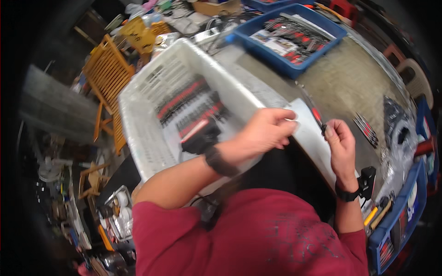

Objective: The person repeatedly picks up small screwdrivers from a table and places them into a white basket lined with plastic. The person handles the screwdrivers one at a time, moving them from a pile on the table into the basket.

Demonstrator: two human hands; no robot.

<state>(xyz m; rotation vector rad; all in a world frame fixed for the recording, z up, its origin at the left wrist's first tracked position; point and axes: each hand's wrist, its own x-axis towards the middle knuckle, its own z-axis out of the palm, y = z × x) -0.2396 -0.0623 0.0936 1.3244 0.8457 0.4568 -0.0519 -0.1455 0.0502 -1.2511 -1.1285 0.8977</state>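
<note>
You are pinching a slim red-and-black tool (316, 115) in your right hand (340, 142), grip closed on its lower end, above the surface (350, 83). Your left hand (267, 131) is closing on a white sheet (306, 133) beside the white crate (152, 133).

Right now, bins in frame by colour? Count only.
White slotted bin: 1
Blue bins: 3 — one at the top, one at the lower right, one partly cut off at the top edge
Total: 4
</note>
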